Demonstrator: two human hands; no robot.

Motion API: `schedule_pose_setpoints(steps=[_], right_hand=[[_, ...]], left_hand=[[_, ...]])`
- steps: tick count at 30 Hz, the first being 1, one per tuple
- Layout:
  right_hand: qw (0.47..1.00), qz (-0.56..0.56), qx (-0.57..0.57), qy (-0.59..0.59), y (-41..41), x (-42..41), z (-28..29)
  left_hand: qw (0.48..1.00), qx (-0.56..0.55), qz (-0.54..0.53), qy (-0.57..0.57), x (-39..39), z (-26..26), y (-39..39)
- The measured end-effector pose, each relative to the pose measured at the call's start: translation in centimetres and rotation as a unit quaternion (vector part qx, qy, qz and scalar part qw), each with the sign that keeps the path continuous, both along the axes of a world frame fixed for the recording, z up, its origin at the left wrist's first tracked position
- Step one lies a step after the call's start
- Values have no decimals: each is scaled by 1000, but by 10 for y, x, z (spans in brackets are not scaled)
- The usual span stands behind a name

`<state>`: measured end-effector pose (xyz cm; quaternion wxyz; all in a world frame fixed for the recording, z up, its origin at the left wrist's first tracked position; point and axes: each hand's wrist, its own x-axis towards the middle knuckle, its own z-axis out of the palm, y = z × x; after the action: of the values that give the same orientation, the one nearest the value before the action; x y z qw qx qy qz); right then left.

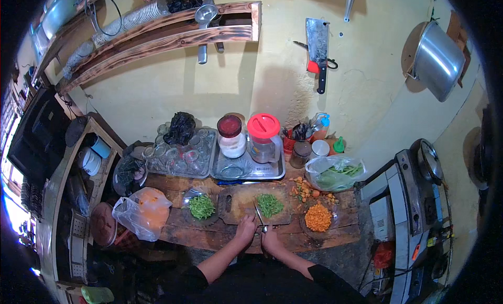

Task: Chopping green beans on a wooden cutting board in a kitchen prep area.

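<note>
A wooden cutting board (239, 200) lies on the wooden table, with a pile of chopped green vegetable (269, 205) on its right half. My right hand (271, 241) is closed around the handle of a kitchen knife (258, 212), whose blade points away from me beside the pile. At the board's near edge, my left hand (247, 228) rests just left of the knife; whether it holds anything cannot be told. Left of the board is a bowl of chopped greens (202, 207). To its right stands a bowl of diced orange vegetable, apparently carrot (318, 217).
Orange and green scraps (304, 188) lie behind the diced pieces. A plastic bag of greens (336, 172) sits back right, another plastic bag (143, 213) at left. Metal trays (281, 172) hold glasses, a jar and a red-lidded pitcher (264, 137). A gas stove (408, 190) stands right.
</note>
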<state>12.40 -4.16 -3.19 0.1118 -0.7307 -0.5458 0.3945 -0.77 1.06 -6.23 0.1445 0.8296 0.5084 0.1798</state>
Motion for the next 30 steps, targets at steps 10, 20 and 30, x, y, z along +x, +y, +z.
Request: schedule_pose_setpoints(steps=[10, 20, 30], right_hand=[[998, 23, -24, -49, 13, -10, -3], [993, 43, -54, -100, -3, 11, 14], [998, 44, -15, -35, 3, -4, 7]], left_hand=[[1000, 17, 14, 15, 8, 18, -6], [991, 46, 18, 122, 7, 23, -8], [988, 49, 5, 143, 5, 23, -10]])
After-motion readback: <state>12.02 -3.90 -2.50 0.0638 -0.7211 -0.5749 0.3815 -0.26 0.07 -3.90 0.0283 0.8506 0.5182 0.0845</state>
